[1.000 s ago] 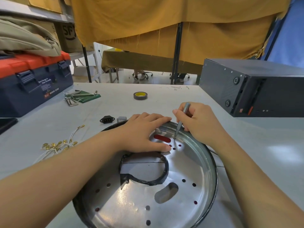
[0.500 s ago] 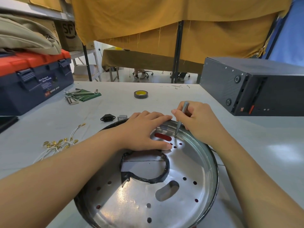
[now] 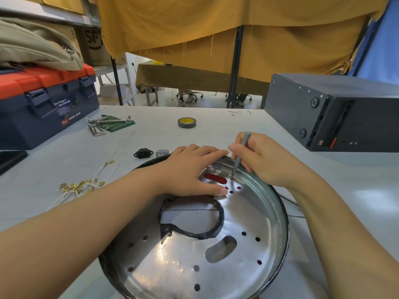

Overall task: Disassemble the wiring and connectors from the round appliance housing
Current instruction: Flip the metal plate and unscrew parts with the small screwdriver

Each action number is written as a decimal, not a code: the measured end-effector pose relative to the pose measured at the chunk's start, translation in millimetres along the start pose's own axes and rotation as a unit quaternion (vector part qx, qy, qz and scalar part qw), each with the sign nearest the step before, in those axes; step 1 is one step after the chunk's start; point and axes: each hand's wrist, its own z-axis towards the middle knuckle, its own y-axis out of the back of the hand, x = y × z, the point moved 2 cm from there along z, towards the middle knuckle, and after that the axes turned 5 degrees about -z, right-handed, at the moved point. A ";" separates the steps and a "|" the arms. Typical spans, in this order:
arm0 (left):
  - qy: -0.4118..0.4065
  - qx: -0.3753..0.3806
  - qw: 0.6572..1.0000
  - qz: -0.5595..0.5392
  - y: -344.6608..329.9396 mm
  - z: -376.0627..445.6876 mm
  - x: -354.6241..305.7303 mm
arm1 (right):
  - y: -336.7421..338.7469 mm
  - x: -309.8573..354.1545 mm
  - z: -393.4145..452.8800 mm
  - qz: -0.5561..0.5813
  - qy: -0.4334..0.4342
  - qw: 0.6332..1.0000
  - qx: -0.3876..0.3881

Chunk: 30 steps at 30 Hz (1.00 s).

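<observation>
Both hands on housing [image 3: 248, 216] | right hand [image 3: 265, 160] – grips screwdriver [image 3: 240, 153] upright

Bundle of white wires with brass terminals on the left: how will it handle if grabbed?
The white wires lie in loose curves on the table, so they are probably floppy and will droop. They look thin, so likely light. The brass terminals fan out and may snag each other.
</observation>
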 end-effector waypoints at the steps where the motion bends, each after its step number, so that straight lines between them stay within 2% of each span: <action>1: 0.001 -0.001 1.000 0.001 0.0 0.3 0.1 | 1.6 -1.9 0.3 0.009 0.003 1.000 0.014; 6: 0.002 0.003 1.000 0.002 0.0 0.4 0.2 | 5.8 -11.5 3.4 0.068 -0.001 0.996 0.059; 9: 0.002 0.004 1.000 0.000 0.3 0.7 0.4 | 4.4 -11.9 4.0 0.077 -0.021 0.996 0.052; 11: 0.001 0.004 1.000 -0.002 0.2 0.5 0.7 | 3.3 -10.3 4.5 0.037 -0.040 0.998 0.021; 14: 0.000 0.004 1.000 -0.003 -0.3 0.2 1.2 | 4.1 -2.7 2.7 -0.096 -0.055 0.992 -0.055; 18: -0.003 0.000 1.000 -0.005 -0.7 0.4 2.1 | 3.4 6.5 0.0 -0.136 -0.041 0.984 -0.109; 24: -0.003 0.000 1.000 -0.006 -0.7 0.7 1.6 | 1.7 6.3 -1.3 -0.109 -0.080 0.983 -0.121; 30: 0.004 0.003 1.000 -0.003 -0.6 0.3 1.1 | 1.7 6.6 -2.2 -0.129 -0.061 0.987 -0.079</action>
